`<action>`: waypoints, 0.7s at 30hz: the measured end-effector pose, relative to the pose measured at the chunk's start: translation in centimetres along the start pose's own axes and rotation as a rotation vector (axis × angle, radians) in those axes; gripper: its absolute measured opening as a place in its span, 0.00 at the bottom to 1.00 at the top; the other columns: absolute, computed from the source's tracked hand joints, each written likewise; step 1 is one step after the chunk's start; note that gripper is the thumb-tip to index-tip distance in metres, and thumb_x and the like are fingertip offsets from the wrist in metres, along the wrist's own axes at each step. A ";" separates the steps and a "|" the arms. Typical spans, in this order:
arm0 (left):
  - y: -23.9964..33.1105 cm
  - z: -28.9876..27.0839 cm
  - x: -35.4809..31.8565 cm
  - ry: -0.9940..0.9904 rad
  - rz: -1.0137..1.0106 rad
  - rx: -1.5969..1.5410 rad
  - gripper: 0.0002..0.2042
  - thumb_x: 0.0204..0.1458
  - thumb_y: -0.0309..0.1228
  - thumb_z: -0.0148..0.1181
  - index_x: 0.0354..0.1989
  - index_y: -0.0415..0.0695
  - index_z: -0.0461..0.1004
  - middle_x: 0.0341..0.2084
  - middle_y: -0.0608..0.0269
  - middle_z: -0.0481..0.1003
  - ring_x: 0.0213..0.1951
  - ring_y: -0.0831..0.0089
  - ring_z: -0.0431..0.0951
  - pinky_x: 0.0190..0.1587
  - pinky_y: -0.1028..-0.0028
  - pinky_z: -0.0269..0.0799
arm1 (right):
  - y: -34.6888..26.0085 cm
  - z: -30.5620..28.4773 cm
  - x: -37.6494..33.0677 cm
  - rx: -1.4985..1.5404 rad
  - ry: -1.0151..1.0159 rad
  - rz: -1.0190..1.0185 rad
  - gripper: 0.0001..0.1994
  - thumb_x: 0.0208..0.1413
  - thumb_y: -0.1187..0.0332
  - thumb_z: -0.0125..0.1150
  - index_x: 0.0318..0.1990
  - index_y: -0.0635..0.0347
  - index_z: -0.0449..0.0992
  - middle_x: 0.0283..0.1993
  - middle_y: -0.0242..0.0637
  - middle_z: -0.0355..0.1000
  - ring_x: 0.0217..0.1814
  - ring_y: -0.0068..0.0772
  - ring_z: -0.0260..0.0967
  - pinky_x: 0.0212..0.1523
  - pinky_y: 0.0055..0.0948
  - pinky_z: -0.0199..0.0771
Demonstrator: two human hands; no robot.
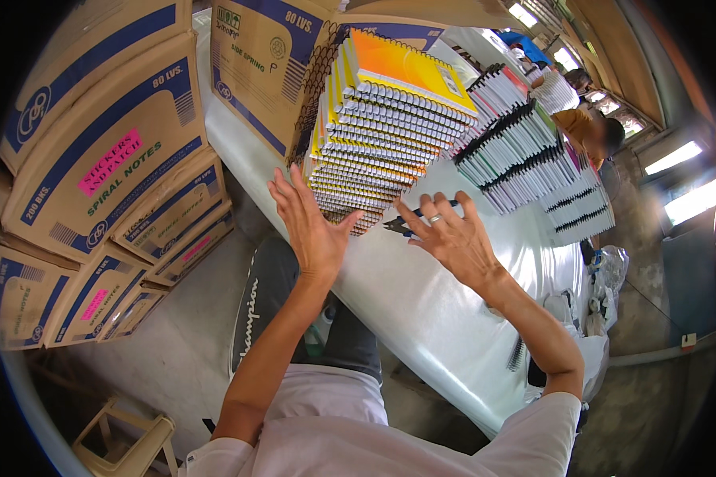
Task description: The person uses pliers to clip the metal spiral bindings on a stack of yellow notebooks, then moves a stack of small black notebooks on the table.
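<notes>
A tall stack of spiral notebooks with orange and yellow covers stands on the table, its wire-bound edges facing me. My left hand is open at the stack's near left corner, thumb and fingers spread. The thumb reaches the lowest notebooks; whether the other fingers touch the stack I cannot tell. Just right of the stack's base, my right hand, with a ring on one finger, is closed around dark-handled pliers. Their jaws point left toward the lower spirals. The palm hides part of the handles.
Cardboard cartons are piled at the left, and another carton stands behind the notebooks. More bound notebooks fill the table's far right. Plastic bags hang by the right edge. A stool stands lower left. Other people sit beyond.
</notes>
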State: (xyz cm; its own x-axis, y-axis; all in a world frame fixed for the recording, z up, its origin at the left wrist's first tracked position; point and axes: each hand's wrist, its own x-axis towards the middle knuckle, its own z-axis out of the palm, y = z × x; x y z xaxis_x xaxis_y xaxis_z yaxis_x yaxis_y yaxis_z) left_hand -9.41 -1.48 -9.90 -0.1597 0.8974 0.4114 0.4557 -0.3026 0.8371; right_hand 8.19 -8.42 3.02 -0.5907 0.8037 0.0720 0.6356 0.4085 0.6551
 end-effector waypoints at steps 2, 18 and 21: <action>-0.2 0.1 0.1 0.022 0.033 0.009 0.63 0.30 0.42 0.79 0.71 0.38 0.36 0.71 0.40 0.36 0.70 0.38 0.36 0.70 0.48 0.39 | 0.5 1.1 0.0 -0.141 0.034 -0.111 0.30 0.52 0.63 0.59 0.65 0.51 0.63 0.48 0.29 0.60 0.55 0.26 0.56 0.57 0.38 0.59; -0.5 0.2 0.0 0.008 0.036 0.016 0.63 0.29 0.47 0.77 0.71 0.39 0.37 0.70 0.40 0.37 0.70 0.36 0.36 0.70 0.47 0.39 | 0.4 2.7 0.3 -0.377 0.092 -0.191 0.22 0.52 0.64 0.56 0.56 0.39 0.64 0.47 0.23 0.59 0.54 0.19 0.56 0.53 0.33 0.57; -0.5 0.1 0.1 0.011 0.036 0.007 0.63 0.29 0.45 0.78 0.71 0.39 0.37 0.70 0.40 0.37 0.70 0.37 0.36 0.70 0.47 0.39 | 0.7 2.3 0.5 -0.348 0.145 -0.210 0.20 0.52 0.64 0.56 0.54 0.44 0.68 0.46 0.25 0.62 0.51 0.21 0.59 0.51 0.31 0.59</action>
State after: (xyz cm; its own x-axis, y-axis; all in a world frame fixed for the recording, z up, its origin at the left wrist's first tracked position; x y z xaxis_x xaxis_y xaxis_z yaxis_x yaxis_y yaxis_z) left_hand -9.52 -1.19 -10.30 -0.1528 0.8824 0.4450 0.4678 -0.3321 0.8191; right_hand 9.46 -6.72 1.78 -0.7687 0.6396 -0.0015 0.3036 0.3668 0.8794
